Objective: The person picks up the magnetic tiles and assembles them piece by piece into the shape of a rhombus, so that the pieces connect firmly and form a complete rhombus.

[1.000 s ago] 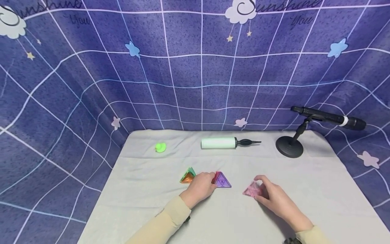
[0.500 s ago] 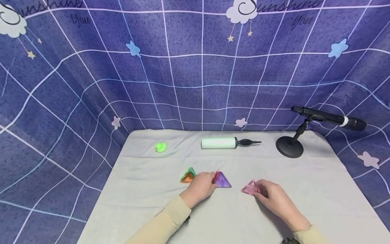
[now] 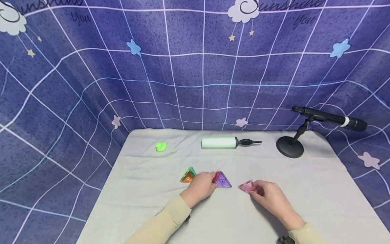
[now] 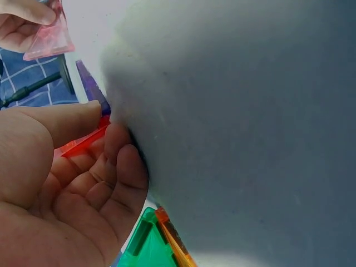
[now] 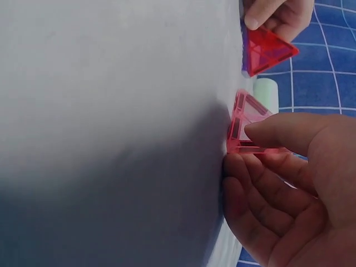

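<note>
In the head view my left hand [image 3: 200,187] pinches a red triangular magnetic tile [image 5: 270,51], which stands tilted against a purple triangular magnetic tile [image 3: 223,180]. My right hand [image 3: 272,196] holds pink triangular magnetic tiles [image 3: 246,186] between thumb and fingers, a short gap to the right of the purple one. Seen from the right wrist, the pink pieces [image 5: 245,130] look joined at an angle; their exact number is unclear. Left of my left hand stands a green tile [image 4: 149,242] leaning together with an orange tile [image 3: 188,177], partly hidden by that hand.
At the back of the white-covered table [image 3: 137,210] lie a green toy duck [image 3: 161,146] and a pale green hand pump [image 3: 219,142]. A black microphone on a stand [image 3: 290,146] occupies the back right. A blue patterned curtain [image 3: 182,67] encloses the back and sides.
My right hand has shifted left with the pink tiles, bringing them nearer the purple tile and turning them slightly. Its fingers have closed further round them. My left hand keeps its place.
</note>
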`<state>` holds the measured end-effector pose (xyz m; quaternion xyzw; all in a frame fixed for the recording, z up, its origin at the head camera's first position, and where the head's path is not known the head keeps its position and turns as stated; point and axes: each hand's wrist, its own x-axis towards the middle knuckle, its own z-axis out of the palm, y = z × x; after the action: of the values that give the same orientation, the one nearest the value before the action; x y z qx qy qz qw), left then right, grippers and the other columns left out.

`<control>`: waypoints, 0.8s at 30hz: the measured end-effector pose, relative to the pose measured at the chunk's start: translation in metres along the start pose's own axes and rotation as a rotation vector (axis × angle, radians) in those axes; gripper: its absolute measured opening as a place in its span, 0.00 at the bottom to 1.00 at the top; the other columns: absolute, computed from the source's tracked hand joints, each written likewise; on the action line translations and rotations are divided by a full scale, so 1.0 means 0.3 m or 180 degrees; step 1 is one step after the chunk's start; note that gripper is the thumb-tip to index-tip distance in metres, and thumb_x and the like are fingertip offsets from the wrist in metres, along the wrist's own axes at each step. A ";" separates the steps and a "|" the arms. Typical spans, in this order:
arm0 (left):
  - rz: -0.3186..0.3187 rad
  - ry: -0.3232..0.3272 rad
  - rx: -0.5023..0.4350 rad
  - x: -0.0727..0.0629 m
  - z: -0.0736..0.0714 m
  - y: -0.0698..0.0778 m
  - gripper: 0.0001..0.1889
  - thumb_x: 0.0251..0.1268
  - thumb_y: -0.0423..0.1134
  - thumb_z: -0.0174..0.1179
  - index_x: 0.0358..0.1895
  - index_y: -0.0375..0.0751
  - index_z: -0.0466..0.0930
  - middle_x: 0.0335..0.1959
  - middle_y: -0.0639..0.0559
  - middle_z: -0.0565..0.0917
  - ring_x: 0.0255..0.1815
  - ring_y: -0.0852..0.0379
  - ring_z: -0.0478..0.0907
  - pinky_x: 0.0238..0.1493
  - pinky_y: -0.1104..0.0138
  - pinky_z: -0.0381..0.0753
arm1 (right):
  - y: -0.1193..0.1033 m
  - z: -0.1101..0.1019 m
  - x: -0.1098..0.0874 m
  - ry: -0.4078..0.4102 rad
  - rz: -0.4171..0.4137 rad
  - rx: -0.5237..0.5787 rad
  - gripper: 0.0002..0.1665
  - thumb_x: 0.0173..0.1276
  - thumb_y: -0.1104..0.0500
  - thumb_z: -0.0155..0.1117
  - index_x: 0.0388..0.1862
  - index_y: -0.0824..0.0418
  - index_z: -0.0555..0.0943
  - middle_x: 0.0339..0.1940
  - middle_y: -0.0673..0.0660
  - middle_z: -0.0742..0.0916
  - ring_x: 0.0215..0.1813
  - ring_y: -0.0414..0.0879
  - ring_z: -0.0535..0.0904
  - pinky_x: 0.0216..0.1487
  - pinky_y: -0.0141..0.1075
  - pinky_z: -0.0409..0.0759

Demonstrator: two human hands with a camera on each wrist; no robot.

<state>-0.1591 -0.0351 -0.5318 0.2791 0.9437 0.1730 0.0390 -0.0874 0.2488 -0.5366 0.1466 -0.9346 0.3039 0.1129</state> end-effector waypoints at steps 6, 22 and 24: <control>-0.0020 -0.0011 -0.0010 0.002 0.002 -0.001 0.08 0.68 0.40 0.70 0.37 0.42 0.80 0.26 0.55 0.80 0.28 0.57 0.79 0.31 0.62 0.77 | -0.014 0.019 0.016 -0.0061 0.0099 -0.0043 0.11 0.56 0.64 0.79 0.30 0.51 0.85 0.21 0.35 0.82 0.24 0.27 0.75 0.29 0.34 0.78; -0.0024 -0.0043 0.0003 0.006 0.001 -0.001 0.08 0.69 0.40 0.69 0.39 0.41 0.81 0.28 0.52 0.82 0.31 0.54 0.82 0.33 0.61 0.79 | -0.050 0.067 0.060 -0.0051 0.0041 -0.0061 0.12 0.57 0.64 0.78 0.26 0.48 0.83 0.19 0.34 0.80 0.23 0.28 0.73 0.28 0.34 0.76; -0.0032 -0.0047 0.0001 0.006 0.003 -0.003 0.08 0.69 0.40 0.69 0.39 0.42 0.81 0.28 0.53 0.82 0.31 0.54 0.82 0.33 0.61 0.79 | -0.057 0.074 0.064 -0.0047 0.0035 -0.0035 0.13 0.57 0.64 0.78 0.25 0.48 0.83 0.19 0.33 0.80 0.23 0.28 0.73 0.28 0.34 0.76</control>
<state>-0.1610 -0.0344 -0.5328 0.2757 0.9449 0.1705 0.0468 -0.1022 0.2182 -0.5392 0.1430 -0.9378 0.2983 0.1052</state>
